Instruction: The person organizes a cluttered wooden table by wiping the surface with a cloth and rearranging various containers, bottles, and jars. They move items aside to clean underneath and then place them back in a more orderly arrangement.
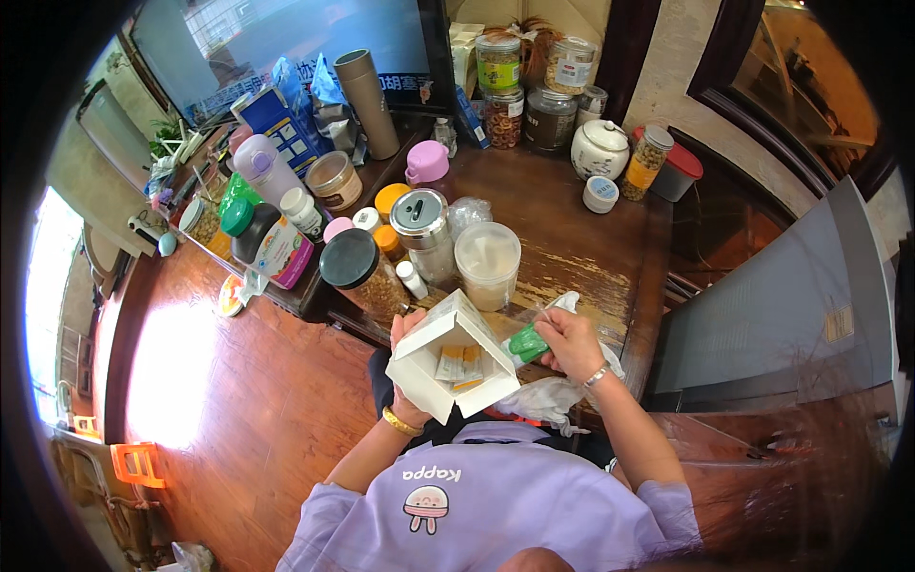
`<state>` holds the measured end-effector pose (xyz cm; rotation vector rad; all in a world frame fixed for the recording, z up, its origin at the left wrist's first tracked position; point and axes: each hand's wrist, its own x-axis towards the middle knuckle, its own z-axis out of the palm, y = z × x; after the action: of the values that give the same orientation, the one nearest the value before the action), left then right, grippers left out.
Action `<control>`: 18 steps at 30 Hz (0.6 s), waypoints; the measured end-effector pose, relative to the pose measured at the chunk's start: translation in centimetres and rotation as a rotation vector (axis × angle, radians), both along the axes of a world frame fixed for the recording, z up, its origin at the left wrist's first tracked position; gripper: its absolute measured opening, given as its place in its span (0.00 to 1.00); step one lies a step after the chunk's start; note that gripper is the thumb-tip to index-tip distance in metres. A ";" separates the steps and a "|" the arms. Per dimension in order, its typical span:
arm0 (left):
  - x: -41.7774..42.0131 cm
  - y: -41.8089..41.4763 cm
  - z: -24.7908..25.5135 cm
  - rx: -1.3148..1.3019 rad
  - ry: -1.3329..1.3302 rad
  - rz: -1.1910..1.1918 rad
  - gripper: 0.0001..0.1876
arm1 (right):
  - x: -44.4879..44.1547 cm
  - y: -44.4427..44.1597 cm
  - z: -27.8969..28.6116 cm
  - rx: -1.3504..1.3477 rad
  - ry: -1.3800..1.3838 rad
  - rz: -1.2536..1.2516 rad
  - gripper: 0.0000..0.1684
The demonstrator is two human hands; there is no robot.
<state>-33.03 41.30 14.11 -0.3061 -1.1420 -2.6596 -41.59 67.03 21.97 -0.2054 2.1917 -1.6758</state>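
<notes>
My left hand grips a white cardboard box from its left side, with the box's open end and raised flaps facing me. Several small white and yellow sachets lie inside it. To the right of the box, my right hand pinches a clear plastic packet with green contents between thumb and fingers. Under and beside that hand lies a crumpled white plastic bag, at the table's near edge. A translucent tub with a lid stands just beyond the box.
A dark-lidded jar, a steel-lidded glass jar and a green-capped bottle crowd the wooden table. Further back stand a grey tumbler, a white ceramic pot and stacked food jars. A grey panel rises at right.
</notes>
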 end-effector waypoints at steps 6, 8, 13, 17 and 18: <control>0.5 -0.9 0.4 -0.172 -0.029 0.120 0.46 | -0.2 -0.7 1.5 -0.073 -0.053 -0.097 0.08; 0.3 -1.0 0.9 -0.235 -0.072 0.136 0.46 | -0.3 1.0 1.7 -0.193 0.047 -0.131 0.09; 0.4 -0.4 0.8 -0.679 -0.193 0.419 0.49 | 2.3 3.1 8.5 -0.469 0.337 -0.248 0.08; 0.9 0.9 5.3 -1.321 -0.058 0.620 0.63 | 4.6 2.0 11.7 -0.363 0.529 -0.225 0.06; 0.8 1.3 6.1 -1.330 -0.043 0.618 0.63 | 4.5 1.6 11.8 -0.202 0.701 -0.169 0.07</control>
<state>-32.20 42.61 20.19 -0.0538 -2.3496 -1.0962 -37.07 68.58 33.75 -0.7859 2.5601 -2.1617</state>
